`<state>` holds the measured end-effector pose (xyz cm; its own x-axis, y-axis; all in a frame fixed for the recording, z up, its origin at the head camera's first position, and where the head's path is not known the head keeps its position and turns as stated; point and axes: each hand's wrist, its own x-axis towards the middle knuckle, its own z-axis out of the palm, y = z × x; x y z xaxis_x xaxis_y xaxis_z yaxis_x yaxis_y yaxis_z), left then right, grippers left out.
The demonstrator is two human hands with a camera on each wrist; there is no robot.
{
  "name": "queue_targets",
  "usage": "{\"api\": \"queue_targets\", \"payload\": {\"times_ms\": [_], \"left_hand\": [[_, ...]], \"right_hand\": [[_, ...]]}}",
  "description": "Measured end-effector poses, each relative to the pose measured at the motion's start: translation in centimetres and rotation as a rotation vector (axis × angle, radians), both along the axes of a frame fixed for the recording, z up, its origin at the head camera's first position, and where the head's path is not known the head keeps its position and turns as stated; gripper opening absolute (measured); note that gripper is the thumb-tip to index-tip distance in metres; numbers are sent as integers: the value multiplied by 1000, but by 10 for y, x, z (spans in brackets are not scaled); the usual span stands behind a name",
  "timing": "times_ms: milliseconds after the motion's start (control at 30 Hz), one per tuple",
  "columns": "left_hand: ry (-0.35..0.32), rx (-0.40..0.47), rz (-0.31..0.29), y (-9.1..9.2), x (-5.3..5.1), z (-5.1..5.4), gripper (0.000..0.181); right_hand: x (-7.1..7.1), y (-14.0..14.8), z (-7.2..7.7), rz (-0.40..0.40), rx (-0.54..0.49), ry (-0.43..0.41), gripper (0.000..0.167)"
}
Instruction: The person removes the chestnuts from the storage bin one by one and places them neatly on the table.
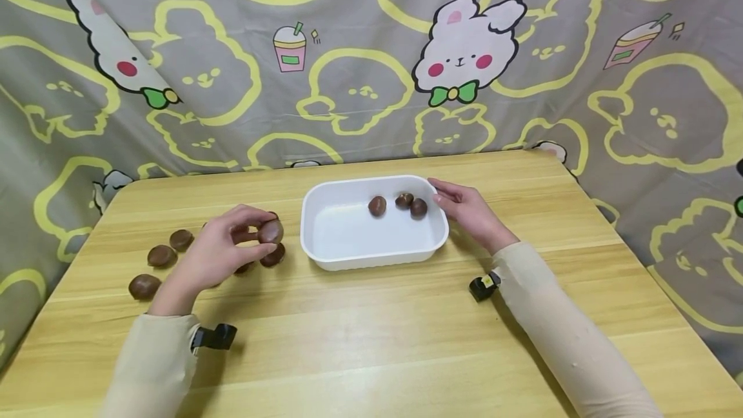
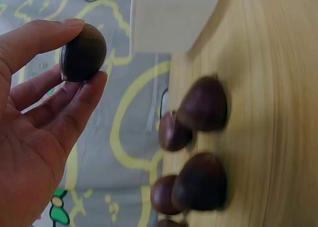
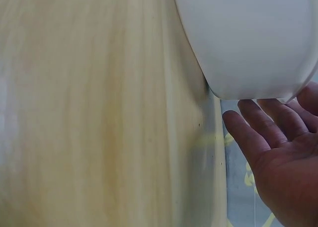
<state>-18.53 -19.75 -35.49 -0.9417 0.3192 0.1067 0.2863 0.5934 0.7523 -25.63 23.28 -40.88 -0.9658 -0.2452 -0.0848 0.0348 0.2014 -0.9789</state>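
My left hand [image 1: 217, 247] pinches a brown chestnut [image 1: 270, 231] between thumb and fingertips. In the left wrist view, that chestnut [image 2: 84, 53] is raised off the table. Beneath and beside this hand lie loose chestnuts [image 1: 272, 255], partly hidden by it in the head view. To the right stands a white plastic tray [image 1: 342, 254] with three chestnuts [image 1: 377, 206] towards its back right. My right hand [image 1: 473, 215] touches the tray's right end, its thumb at the rim. The right wrist view shows the fingers [image 3: 258, 122] fairly straight against the outer wall.
More chestnuts [image 1: 162, 256] are scattered on the wooden table [image 1: 360, 334] at the left. A patterned curtain [image 1: 360, 31] hangs behind the table's far edge. Each sleeve carries a small black wrist device [image 1: 484, 286].
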Motion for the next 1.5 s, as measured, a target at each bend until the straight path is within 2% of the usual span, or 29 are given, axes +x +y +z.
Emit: {"api": "queue_targets", "payload": {"times_ms": [133,233,333,467,733,900,967,1133,1367,1500], "left_hand": [[-17,-48,50,-17,8,2,43],[-37,-54,86,-32,15,3,44],[-28,-57,115,-46,22,2,44],[16,-75,146,-61,32,-2,41],[28,-103,233,-94,51,-15,44],[-14,-207,277,-116,61,-20,50],[-23,-260,276,-121,63,-22,51],[-1,-313,260,-124,64,-29,52],[64,-395,240,-117,62,-38,51],[57,-415,223,-116,62,-42,47]], "right_hand": [[0,0,0,-5,8,1,48],[0,-1,0,-8,8,0,48],[1,-2,0,-6,7,1,48],[1,-1,0,-7,5,-4,48],[0,0,-1,-11,-5,-17,48],[-1,0,-1,-9,-8,-15,48],[-1,0,-1,-9,-6,-12,48],[0,1,0,-6,-14,-11,49],[0,4,-2,-3,-13,-13,49],[-1,3,-3,4,-8,-10,49]]}}
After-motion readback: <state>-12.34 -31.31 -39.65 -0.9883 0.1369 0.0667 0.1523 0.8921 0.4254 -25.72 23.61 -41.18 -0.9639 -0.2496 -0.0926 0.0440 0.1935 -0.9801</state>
